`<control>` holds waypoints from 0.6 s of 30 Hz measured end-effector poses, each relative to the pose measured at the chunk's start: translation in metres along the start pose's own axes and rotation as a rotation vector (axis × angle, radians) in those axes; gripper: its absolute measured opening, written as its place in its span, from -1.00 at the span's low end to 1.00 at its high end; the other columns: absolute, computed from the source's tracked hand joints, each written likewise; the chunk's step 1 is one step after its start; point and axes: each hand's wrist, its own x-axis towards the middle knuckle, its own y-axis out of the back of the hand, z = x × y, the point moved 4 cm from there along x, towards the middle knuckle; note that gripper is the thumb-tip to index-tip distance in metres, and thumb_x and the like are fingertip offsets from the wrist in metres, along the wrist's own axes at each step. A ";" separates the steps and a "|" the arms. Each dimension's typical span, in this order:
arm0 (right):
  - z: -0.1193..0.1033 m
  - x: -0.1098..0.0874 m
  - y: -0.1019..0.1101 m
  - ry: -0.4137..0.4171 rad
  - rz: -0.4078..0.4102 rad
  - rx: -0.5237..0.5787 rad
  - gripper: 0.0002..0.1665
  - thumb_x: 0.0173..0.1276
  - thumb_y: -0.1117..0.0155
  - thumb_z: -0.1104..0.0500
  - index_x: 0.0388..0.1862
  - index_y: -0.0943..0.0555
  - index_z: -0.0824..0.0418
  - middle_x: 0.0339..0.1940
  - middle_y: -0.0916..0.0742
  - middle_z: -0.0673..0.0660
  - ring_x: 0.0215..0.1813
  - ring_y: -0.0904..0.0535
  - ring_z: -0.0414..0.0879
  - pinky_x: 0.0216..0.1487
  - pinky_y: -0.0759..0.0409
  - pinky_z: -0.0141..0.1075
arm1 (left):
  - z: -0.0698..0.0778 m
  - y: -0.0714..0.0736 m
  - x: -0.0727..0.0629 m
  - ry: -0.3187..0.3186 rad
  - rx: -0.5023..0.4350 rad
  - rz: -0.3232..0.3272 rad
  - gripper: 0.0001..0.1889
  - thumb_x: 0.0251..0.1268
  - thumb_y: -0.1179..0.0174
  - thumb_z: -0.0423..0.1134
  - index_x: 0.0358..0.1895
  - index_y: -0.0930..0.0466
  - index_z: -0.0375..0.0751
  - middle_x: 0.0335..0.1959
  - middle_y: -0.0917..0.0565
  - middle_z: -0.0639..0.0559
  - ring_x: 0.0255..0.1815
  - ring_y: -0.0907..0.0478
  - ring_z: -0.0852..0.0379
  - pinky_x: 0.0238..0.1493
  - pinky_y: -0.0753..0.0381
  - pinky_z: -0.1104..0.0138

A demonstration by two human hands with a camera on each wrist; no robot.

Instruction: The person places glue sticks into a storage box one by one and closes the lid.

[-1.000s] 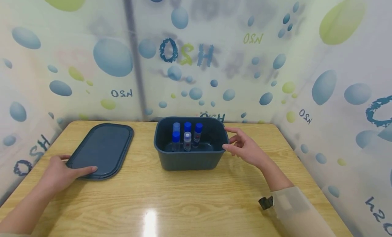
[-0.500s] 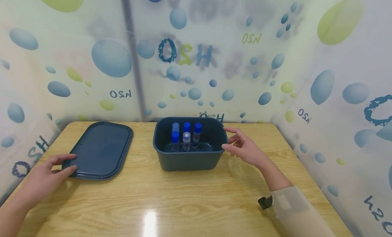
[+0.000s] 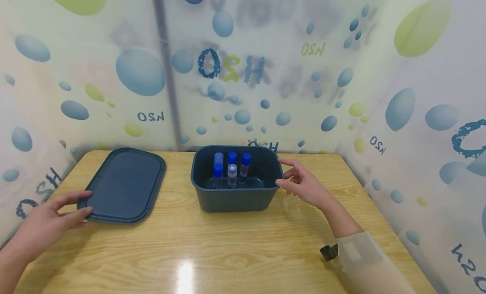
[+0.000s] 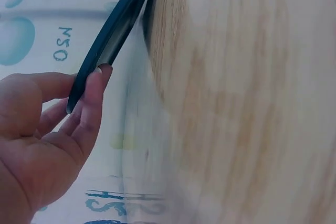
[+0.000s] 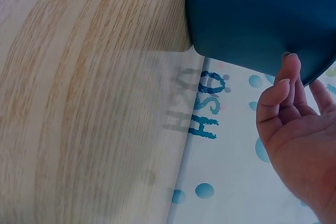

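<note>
In the head view my left hand pinches the near-left corner of a dark blue-grey rectangular lid, fingertips curled beneath it. The left wrist view shows the lid tilted, its gripped edge raised above the wooden surface. On the right side, my right hand touches the end of a matching dark bin, thumb and index finger at the rim. Its other fingers are loosely bent against the outer wall in the right wrist view. Several small clear bottles with blue caps and one with a pale cap stand inside the bin.
Both things are toward the back of a wooden table. A printed curtain with blue and green drops hangs behind and at both sides. A small black clip-like piece sits by the right sleeve.
My left hand has shifted from over the lid's near edge to its left corner and now grips it, raising that side. The right hand and bin have stayed put.
</note>
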 end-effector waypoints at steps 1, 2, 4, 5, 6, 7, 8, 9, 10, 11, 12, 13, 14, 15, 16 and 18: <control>0.000 0.000 0.000 0.000 0.001 -0.001 -0.20 0.65 -0.37 -0.07 0.74 -0.30 -0.10 0.11 -0.68 0.25 -0.18 -0.66 0.17 -0.18 -0.63 -0.18 | 0.001 0.001 -0.001 0.001 0.009 0.012 -0.21 0.82 -0.04 0.03 0.71 -0.06 -0.53 0.62 -0.05 -0.74 -0.22 -0.83 0.36 -0.19 -0.79 0.34; 0.000 0.000 0.000 -0.001 0.002 -0.002 -0.20 0.65 -0.37 -0.07 0.74 -0.30 -0.10 0.11 -0.68 0.25 -0.18 -0.66 0.16 -0.18 -0.62 -0.19 | 0.001 0.001 -0.001 -0.003 0.014 0.029 -0.22 0.81 -0.05 0.02 0.71 -0.08 -0.53 0.62 -0.07 -0.74 -0.23 -0.83 0.36 -0.21 -0.78 0.36; 0.000 0.000 0.000 -0.001 0.003 -0.003 -0.20 0.65 -0.37 -0.08 0.74 -0.30 -0.10 0.11 -0.69 0.25 -0.18 -0.66 0.17 -0.19 -0.62 -0.20 | 0.003 0.001 -0.003 -0.011 0.017 0.064 -0.25 0.81 -0.06 0.00 0.71 -0.11 -0.52 0.62 -0.10 -0.72 -0.25 -0.83 0.37 -0.25 -0.75 0.42; 0.000 0.000 0.000 -0.002 0.005 -0.003 -0.21 0.65 -0.37 -0.08 0.74 -0.30 -0.11 0.11 -0.69 0.25 -0.18 -0.66 0.19 -0.19 -0.62 -0.22 | 0.004 0.001 -0.004 -0.019 0.010 0.081 -0.26 0.81 -0.07 -0.02 0.70 -0.13 -0.51 0.62 -0.10 -0.72 -0.26 -0.83 0.37 -0.27 -0.73 0.47; 0.000 0.000 0.000 -0.002 0.006 -0.003 -0.21 0.65 -0.37 -0.08 0.74 -0.30 -0.11 0.11 -0.69 0.25 -0.17 -0.66 0.23 -0.19 -0.62 -0.22 | 0.005 0.000 -0.004 -0.025 0.005 0.101 -0.27 0.81 -0.07 -0.03 0.70 -0.14 -0.51 0.62 -0.11 -0.72 -0.28 -0.83 0.38 -0.29 -0.71 0.50; 0.001 0.000 0.000 -0.002 0.006 -0.003 -0.21 0.65 -0.37 -0.08 0.74 -0.31 -0.11 0.11 -0.69 0.25 -0.16 -0.66 0.27 -0.19 -0.62 -0.22 | 0.006 0.000 -0.005 -0.031 0.001 0.116 -0.28 0.81 -0.08 -0.04 0.70 -0.15 -0.50 0.62 -0.10 -0.72 -0.29 -0.82 0.39 -0.30 -0.69 0.53; 0.001 0.000 0.000 -0.003 0.006 -0.002 -0.20 0.65 -0.37 -0.08 0.74 -0.30 -0.11 0.11 -0.69 0.25 -0.15 -0.65 0.31 -0.19 -0.62 -0.22 | 0.008 0.000 -0.006 -0.038 -0.003 0.130 -0.29 0.80 -0.08 -0.05 0.70 -0.16 -0.49 0.63 -0.09 -0.71 -0.30 -0.82 0.40 -0.30 -0.68 0.54; 0.001 0.000 0.000 -0.003 0.006 -0.001 -0.20 0.65 -0.38 -0.08 0.74 -0.30 -0.11 0.11 -0.69 0.25 -0.14 -0.65 0.35 -0.19 -0.62 -0.21 | 0.010 0.000 -0.007 -0.045 -0.003 0.142 -0.29 0.80 -0.09 -0.05 0.70 -0.17 -0.47 0.64 -0.08 -0.72 -0.30 -0.82 0.41 -0.30 -0.69 0.54; 0.001 0.000 0.000 -0.003 0.006 -0.001 -0.20 0.65 -0.38 -0.08 0.74 -0.30 -0.11 0.11 -0.70 0.25 -0.13 -0.65 0.37 -0.19 -0.62 -0.21 | 0.012 0.000 -0.007 -0.053 0.004 0.154 -0.30 0.80 -0.09 -0.05 0.70 -0.18 -0.46 0.65 -0.07 -0.72 -0.32 -0.81 0.43 -0.30 -0.69 0.53; 0.001 0.000 0.000 -0.003 0.005 0.001 -0.20 0.65 -0.37 -0.08 0.74 -0.30 -0.11 0.11 -0.69 0.25 -0.13 -0.64 0.39 -0.19 -0.62 -0.20 | 0.014 0.000 -0.008 -0.060 0.015 0.167 -0.31 0.80 -0.09 -0.05 0.70 -0.19 -0.44 0.65 -0.07 -0.72 -0.32 -0.79 0.45 -0.31 -0.69 0.52; 0.001 0.000 0.000 -0.003 0.004 0.005 -0.20 0.65 -0.37 -0.08 0.74 -0.30 -0.11 0.11 -0.70 0.25 -0.11 -0.63 0.42 -0.19 -0.62 -0.20 | 0.017 0.000 -0.008 -0.068 0.026 0.181 -0.31 0.80 -0.09 -0.06 0.70 -0.20 -0.42 0.67 -0.06 -0.71 -0.34 -0.77 0.49 -0.34 -0.67 0.49; 0.001 0.000 0.000 -0.001 0.003 0.006 -0.20 0.65 -0.37 -0.08 0.74 -0.30 -0.11 0.11 -0.70 0.25 -0.11 -0.63 0.44 -0.19 -0.62 -0.19 | 0.020 0.000 -0.009 -0.078 0.037 0.198 -0.33 0.80 -0.09 -0.07 0.71 -0.21 -0.40 0.67 -0.07 -0.70 -0.35 -0.74 0.54 -0.40 -0.63 0.45; 0.001 0.000 0.000 -0.001 0.003 0.006 -0.20 0.65 -0.37 -0.08 0.74 -0.30 -0.11 0.11 -0.70 0.25 -0.12 -0.63 0.41 -0.19 -0.63 -0.17 | 0.023 -0.001 -0.010 -0.091 0.047 0.221 -0.34 0.80 -0.09 -0.09 0.70 -0.23 -0.39 0.67 -0.08 -0.70 -0.36 -0.70 0.59 -0.46 -0.58 0.39; 0.000 0.000 0.000 0.001 0.003 0.007 -0.20 0.65 -0.37 -0.08 0.74 -0.30 -0.11 0.11 -0.70 0.25 -0.13 -0.64 0.39 -0.19 -0.62 -0.17 | 0.026 -0.002 -0.011 -0.103 0.054 0.245 -0.36 0.80 -0.10 -0.11 0.70 -0.25 -0.39 0.66 -0.10 -0.70 -0.37 -0.66 0.65 -0.48 -0.58 0.36; 0.000 0.000 0.000 0.003 0.002 0.007 -0.21 0.65 -0.37 -0.07 0.74 -0.30 -0.11 0.11 -0.69 0.25 -0.14 -0.64 0.37 -0.19 -0.62 -0.17 | 0.029 -0.003 -0.011 -0.110 0.064 0.269 -0.38 0.80 -0.10 -0.13 0.69 -0.26 -0.38 0.65 -0.13 -0.69 -0.38 -0.60 0.72 -0.49 -0.57 0.34; 0.000 0.000 0.000 0.007 0.001 0.007 -0.20 0.65 -0.37 -0.07 0.74 -0.30 -0.11 0.11 -0.69 0.25 -0.15 -0.64 0.35 -0.20 -0.62 -0.16 | 0.035 -0.004 -0.013 -0.134 0.071 0.322 -0.41 0.78 -0.11 -0.18 0.67 -0.31 -0.39 0.61 -0.21 -0.69 -0.38 -0.49 0.84 -0.51 -0.57 0.36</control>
